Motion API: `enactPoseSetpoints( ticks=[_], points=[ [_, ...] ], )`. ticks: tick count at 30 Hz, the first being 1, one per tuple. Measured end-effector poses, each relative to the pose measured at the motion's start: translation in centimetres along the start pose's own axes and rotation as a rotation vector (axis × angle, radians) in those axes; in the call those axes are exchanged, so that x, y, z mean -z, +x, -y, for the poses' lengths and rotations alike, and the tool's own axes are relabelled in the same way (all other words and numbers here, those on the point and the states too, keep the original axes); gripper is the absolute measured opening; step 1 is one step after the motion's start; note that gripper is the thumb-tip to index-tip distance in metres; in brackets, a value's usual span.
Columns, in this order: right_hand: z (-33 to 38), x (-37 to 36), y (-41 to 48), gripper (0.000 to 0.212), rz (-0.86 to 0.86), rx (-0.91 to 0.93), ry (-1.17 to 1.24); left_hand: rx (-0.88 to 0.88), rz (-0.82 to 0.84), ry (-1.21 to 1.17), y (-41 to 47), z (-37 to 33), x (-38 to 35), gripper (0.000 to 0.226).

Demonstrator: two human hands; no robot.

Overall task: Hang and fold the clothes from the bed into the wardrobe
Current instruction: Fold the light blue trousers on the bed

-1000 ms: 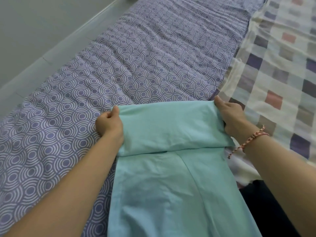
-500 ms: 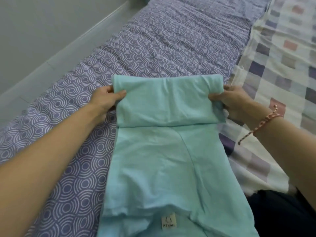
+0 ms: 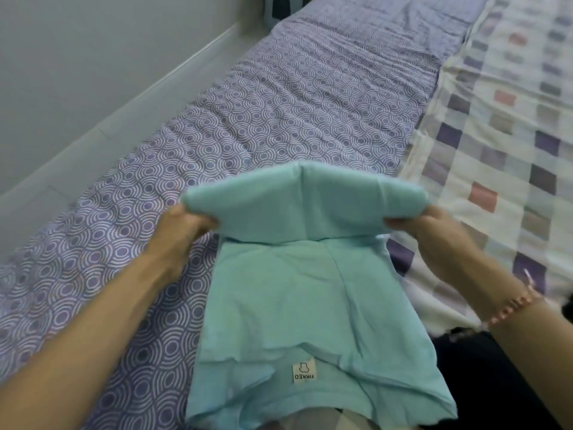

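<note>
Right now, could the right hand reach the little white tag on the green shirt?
Probably yes: the tag lies uncovered, nothing between, but the right hand grips the folded shirt and must let go.

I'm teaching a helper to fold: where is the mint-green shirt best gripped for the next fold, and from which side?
Grip the two short ends of the folded band at the far end of the mint-green shirt, coming in from either side, as the left hand and right hand do. The layers are stacked there, so an end pinch likely keeps them together; the middle bows up.
</note>
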State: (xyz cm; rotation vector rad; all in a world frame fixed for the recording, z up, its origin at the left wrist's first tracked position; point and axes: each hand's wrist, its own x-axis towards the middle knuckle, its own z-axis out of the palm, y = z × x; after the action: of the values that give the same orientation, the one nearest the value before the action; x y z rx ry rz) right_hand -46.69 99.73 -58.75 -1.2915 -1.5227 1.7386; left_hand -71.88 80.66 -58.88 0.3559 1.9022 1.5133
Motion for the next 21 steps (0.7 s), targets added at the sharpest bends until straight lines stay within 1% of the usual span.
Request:
enactPoseSetpoints(
  ticks=[2, 4, 5, 6, 7, 8, 9, 10, 11, 12, 13, 15, 16, 18, 21],
  points=[
    [-1.3, 1.1, -3.3, 0.034, 0.048, -0.004, -0.023, -0.001, -0.026, 0.064, -3.3, 2.4, 1.6, 0.034],
    [-2.9, 2.3, -6.0, 0.051, 0.093, -0.123, -0.104, 0.079, 0.06, 0.122, -6.0, 5.2, 2.9, 0.037],
    [-3.6, 2.6, -7.0, 0.056, 0.116, -0.208, -0.153, 0.141, 0.087, 0.18, -6.8, 6.3, 3.5, 0.041],
    [-4.3, 3.0, -7.5, 0.055, 0.131, -0.279, -0.201, 0.199, 0.083, 0.225, -7.1, 7.1, 3.9, 0.044],
    [-4.5, 3.2, -7.9, 0.05, 0.111, -0.33, -0.228, 0.25, 0.06, 0.226, -7.0, 7.6, 4.2, 0.044],
    [-4.7, 3.3, -7.8, 0.041, 0.057, -0.355, -0.215, 0.315, 0.033, 0.181, -6.7, 7.6, 4.2, 0.041],
    [-4.5, 2.9, -7.6, 0.032, -0.015, -0.37, -0.178, 0.37, 0.009, 0.127, -6.4, 7.2, 3.8, 0.037],
    [-4.3, 2.5, -7.4, 0.024, -0.081, -0.346, -0.157, 0.393, -0.017, 0.111, -6.1, 6.9, 3.3, 0.029],
    [-4.2, 2.0, -7.1, 0.017, -0.128, -0.313, -0.176, 0.385, -0.043, 0.109, -5.9, 6.4, 2.6, 0.02],
    [-4.2, 1.3, -6.8, 0.011, -0.14, -0.273, -0.236, 0.35, -0.067, 0.147, -5.5, 6.1, 1.9, 0.016],
    [-4.3, 0.7, -6.3, 0.01, -0.152, -0.255, -0.3, 0.291, -0.09, 0.196, -5.2, 5.7, 1.1, 0.021],
    [-4.6, -0.4, -5.5, 0.022, -0.19, -0.217, -0.391, 0.167, -0.176, 0.329, -5.0, 5.0, -0.3, 0.039],
    [-4.5, -0.8, -4.9, 0.028, -0.232, -0.197, -0.423, 0.143, -0.22, 0.39, -4.7, 4.7, -1.0, 0.045],
    [-4.4, -1.0, -4.0, 0.04, -0.318, -0.187, -0.472, 0.16, -0.271, 0.441, -4.2, 4.0, -2.2, 0.047],
    [-4.5, -1.1, -2.9, 0.047, -0.36, -0.235, -0.462, 0.19, -0.302, 0.512, -3.3, 3.9, -2.7, 0.047]
  ],
)
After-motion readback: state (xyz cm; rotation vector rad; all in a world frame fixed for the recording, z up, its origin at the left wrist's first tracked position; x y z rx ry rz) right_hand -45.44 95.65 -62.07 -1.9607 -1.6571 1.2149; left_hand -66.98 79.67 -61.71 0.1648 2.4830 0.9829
